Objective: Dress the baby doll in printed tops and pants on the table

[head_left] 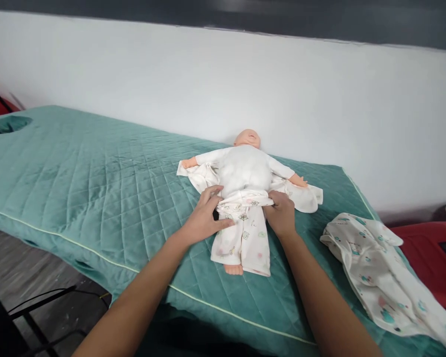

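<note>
A baby doll (245, 166) lies on its back on a green quilted bed (96, 183), head toward the wall, arms spread. It wears a white top and patterned white trousers (245, 238). My left hand (204, 218) grips the trousers' waistband at the doll's left-side hip. On the other side, my right hand (280, 213) pinches the same waistband, fingers closed. An open white garment (305, 196) lies spread under the doll. One bare foot (233, 269) shows below a trouser leg.
A second patterned white cloth (375, 272) lies on the bed at the right. A white wall (223, 84) runs behind the bed. Something red (434, 258) stands at the far right. The bed has a face hole (7, 124) at far left. Dark floor and cables lie below left.
</note>
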The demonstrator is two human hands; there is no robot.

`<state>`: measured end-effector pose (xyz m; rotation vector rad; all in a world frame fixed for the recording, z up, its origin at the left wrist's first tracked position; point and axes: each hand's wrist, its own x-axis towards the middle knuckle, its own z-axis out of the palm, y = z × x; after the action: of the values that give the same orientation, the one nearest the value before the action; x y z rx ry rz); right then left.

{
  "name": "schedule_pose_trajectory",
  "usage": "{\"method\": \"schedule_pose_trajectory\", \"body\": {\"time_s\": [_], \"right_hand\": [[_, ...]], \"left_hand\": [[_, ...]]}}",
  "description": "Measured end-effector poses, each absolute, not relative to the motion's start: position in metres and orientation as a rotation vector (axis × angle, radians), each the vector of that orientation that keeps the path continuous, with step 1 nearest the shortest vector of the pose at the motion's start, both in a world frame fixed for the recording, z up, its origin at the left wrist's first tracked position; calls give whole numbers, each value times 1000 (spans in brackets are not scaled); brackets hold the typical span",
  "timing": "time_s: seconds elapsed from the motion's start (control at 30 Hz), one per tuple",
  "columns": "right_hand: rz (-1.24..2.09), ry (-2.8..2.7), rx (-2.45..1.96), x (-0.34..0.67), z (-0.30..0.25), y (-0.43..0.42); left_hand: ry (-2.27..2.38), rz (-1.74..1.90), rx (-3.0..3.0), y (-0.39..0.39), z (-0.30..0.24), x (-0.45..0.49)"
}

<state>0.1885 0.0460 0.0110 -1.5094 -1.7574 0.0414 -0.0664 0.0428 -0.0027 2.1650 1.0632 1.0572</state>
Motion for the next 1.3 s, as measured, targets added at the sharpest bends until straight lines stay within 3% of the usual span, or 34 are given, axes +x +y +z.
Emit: {"method": "schedule_pose_trajectory", "body": {"time_s": [0.33, 0.87, 1.3], "right_hand": [[444, -1720, -1528, 177, 14, 0], [831, -1506, -1362, 181, 12, 16], [736, -1594, -1345, 174, 13, 22]], "left_hand": [[1155, 1016, 2121, 44, -2, -64], [1108, 1206, 2123, 81, 7, -45], [1171, 1106, 2088, 39, 2, -67]]}}
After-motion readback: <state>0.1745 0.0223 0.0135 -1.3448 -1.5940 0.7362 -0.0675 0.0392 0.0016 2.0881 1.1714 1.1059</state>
